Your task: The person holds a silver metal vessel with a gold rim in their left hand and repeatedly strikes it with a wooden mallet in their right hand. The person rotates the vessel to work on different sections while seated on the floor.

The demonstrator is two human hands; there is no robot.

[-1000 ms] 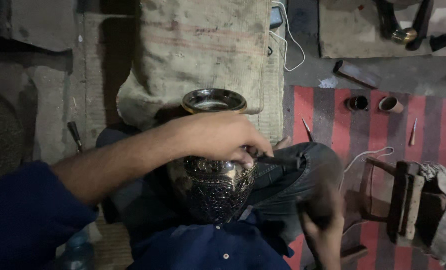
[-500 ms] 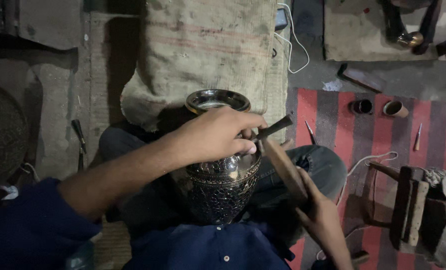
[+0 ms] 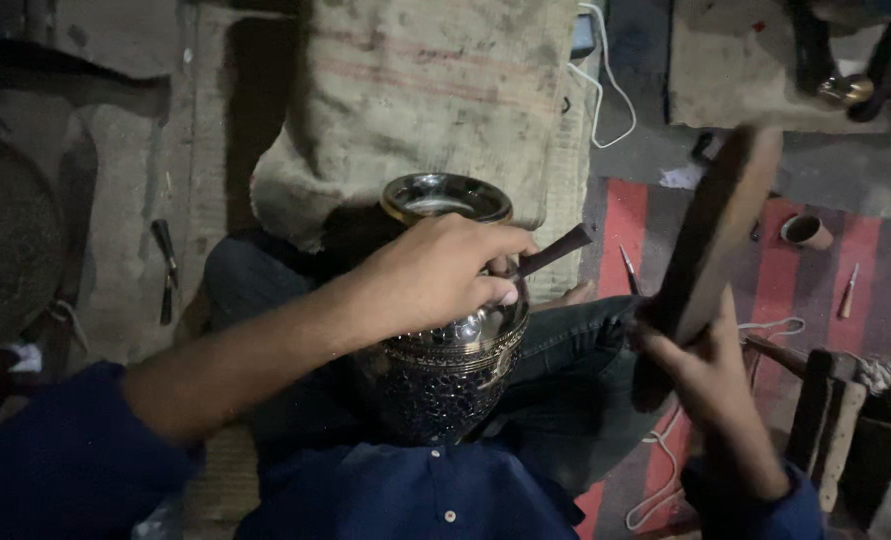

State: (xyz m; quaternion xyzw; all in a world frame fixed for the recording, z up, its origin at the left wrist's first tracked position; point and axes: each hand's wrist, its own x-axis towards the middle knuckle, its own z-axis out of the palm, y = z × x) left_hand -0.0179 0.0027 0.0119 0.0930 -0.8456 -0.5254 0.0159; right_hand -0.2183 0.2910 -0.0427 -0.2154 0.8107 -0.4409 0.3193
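Note:
A shiny engraved metal vase rests in my lap, its mouth facing away from me. My left hand lies over the vase's shoulder and grips a thin dark chisel whose end sticks out to the right. Out to the right of the vase, my right hand holds a flat wooden mallet, raised and tilted up.
A burlap sack lies ahead of the vase. A red striped mat on the right carries small pointed tools and a little cup. A wooden block sits at lower right. Dark tools lie at left.
My right hand has swung the wooden mallet up and away from the chisel, to the right. My left hand has stayed on the vase with the chisel.

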